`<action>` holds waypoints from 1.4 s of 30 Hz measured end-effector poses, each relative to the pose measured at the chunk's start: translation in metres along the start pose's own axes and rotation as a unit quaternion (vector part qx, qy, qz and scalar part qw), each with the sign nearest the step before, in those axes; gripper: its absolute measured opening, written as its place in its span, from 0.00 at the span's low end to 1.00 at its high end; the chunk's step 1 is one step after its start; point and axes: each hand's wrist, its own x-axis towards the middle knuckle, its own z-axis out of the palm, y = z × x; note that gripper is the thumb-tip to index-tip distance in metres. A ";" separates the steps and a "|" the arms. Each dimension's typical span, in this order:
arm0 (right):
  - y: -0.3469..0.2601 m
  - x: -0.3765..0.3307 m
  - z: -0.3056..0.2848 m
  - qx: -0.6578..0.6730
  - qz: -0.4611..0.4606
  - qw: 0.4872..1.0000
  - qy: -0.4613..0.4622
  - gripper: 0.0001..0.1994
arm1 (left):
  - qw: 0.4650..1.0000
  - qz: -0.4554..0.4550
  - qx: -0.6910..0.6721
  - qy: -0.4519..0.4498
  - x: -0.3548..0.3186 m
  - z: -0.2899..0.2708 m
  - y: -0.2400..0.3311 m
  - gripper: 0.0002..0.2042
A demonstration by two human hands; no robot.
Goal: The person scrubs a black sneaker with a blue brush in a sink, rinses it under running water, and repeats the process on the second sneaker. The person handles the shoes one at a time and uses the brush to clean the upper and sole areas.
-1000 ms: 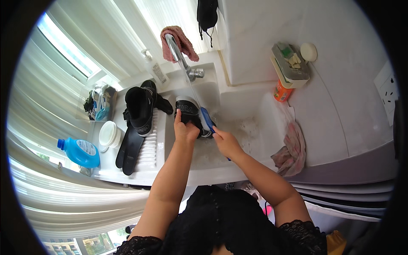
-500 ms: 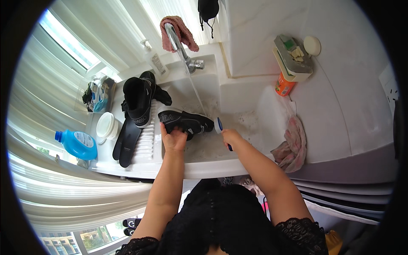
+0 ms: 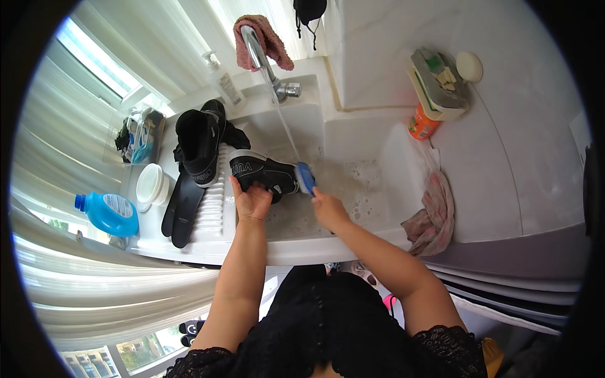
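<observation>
Over the soapy sink (image 3: 378, 189), the left hand (image 3: 252, 200) is closed around the near side of a black shoe (image 3: 261, 173), which lies on its side at the sink's left edge, just beside the ribbed drainboard (image 3: 214, 208). The right hand (image 3: 329, 209) is wrapped around a blue brush (image 3: 305, 177), whose head touches the shoe's toe end where the stream from the tap (image 3: 268, 60) falls. Wet suds probably make both grips slippery: a hard stroke could push the shoe out of the left hand into the basin, or twist the brush loose. Water striking the shoe and bristles may spray onto the person's dark clothing or over the front rim. The second shoe (image 3: 198, 145) and the insoles (image 3: 179, 208) sit near on the drainboard, so a wide elbow swing might knock them off.
</observation>
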 end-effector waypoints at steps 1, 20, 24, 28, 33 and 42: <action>-0.003 -0.007 0.006 -0.082 -0.103 0.991 0.016 0.19 | 1.000 0.001 0.003 0.003 -0.002 0.000 0.002 0.34; -0.051 -0.023 -0.049 0.022 -0.161 0.978 0.132 0.20 | 0.990 -0.062 0.124 -0.024 0.045 0.080 -0.028 0.17; -0.027 -0.031 -0.061 -0.029 -0.155 0.975 0.158 0.20 | 0.986 -0.101 0.130 0.008 0.049 0.115 -0.013 0.16; -0.066 -0.041 -0.073 -0.041 -0.161 0.970 0.176 0.21 | 0.969 -0.139 0.202 -0.008 0.066 0.112 -0.011 0.16; -0.086 -0.052 -0.071 -0.225 -0.143 0.955 0.129 0.19 | 0.882 -0.197 0.428 -0.021 0.059 0.110 -0.012 0.19; -0.131 -0.024 -0.084 -0.342 -0.103 0.932 0.060 0.20 | 0.897 -0.267 0.352 -0.015 0.092 0.104 -0.013 0.52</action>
